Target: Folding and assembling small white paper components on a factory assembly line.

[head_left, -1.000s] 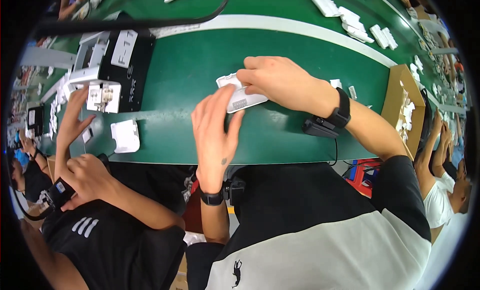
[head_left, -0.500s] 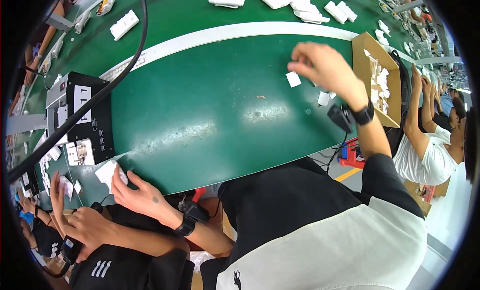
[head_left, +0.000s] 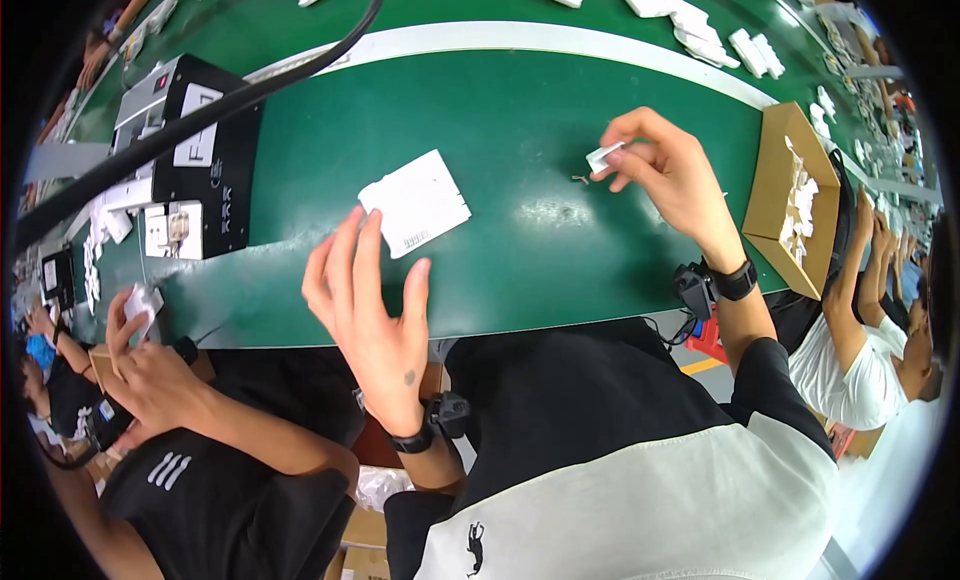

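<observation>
White plastic cover (head_left: 415, 205) lies on the green counter (head_left: 510, 270), ahead of the left hand (head_left: 365, 325); slots near its lower corner. Left fingertips at its near left edge, thumb spread apart: grip released, no pinch seen. Whether any fingertip goes under the edge, cannot tell.

Right hand (head_left: 675, 175) well apart, to the right. Grip grasping a small white piece (head_left: 603, 158) between thumb and fingertips, above the counter; brown scrap (head_left: 581, 179) just below.

Handling notes, my judgement: pinch the small piece lightly by its edges, so its faces can be checked and thin parts don't bend. Steady the cover with flat fingertips; add the thumb if it slides. Press beside the slots, not on them. Keep both parts off that scrap, since grit could mark or lodge in them.
</observation>
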A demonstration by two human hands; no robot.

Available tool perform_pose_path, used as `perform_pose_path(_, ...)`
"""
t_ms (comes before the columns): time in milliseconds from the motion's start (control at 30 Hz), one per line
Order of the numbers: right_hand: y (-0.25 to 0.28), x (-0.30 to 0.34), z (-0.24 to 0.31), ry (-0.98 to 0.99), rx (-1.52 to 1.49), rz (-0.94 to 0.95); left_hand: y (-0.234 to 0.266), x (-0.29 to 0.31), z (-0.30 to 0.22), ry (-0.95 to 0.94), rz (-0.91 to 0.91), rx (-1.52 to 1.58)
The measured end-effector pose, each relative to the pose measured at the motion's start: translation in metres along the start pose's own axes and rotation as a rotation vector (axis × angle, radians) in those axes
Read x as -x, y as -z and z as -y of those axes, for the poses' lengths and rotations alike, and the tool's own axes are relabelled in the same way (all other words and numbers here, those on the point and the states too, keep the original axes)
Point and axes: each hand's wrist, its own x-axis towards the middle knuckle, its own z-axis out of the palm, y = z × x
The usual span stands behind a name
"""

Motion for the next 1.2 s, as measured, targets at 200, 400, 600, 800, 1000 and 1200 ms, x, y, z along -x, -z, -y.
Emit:
perform_pose_path(200,-0.012,0.009,-0.018,0.356,0.743,-0.235,-0.028,-0.005,0.012,-0.054,0.018,0.056)
perform_pose_path(400,-0.019,-0.008,0.026,0.479,0.628,-0.077,-0.046,-0.012,-0.006,-0.204,0.081,0.230)
perform_pose_path(600,-0.052,-0.028,0.032,0.596,0.628,0.069,-0.052,-0.015,-0.007,-0.216,0.081,0.247)
perform_pose_path(800,-0.067,-0.024,0.029,0.569,0.816,-0.013,-0.052,-0.009,-0.005,-0.219,0.073,0.244)
perform_pose_path(1000,-0.065,-0.037,0.038,0.566,0.925,0.119,-0.055,-0.011,-0.002,-0.217,0.084,0.251)
perform_pose_path(1200,-0.062,-0.057,0.036,0.669,0.942,0.174,-0.054,-0.020,-0.004,-0.267,0.092,0.271)
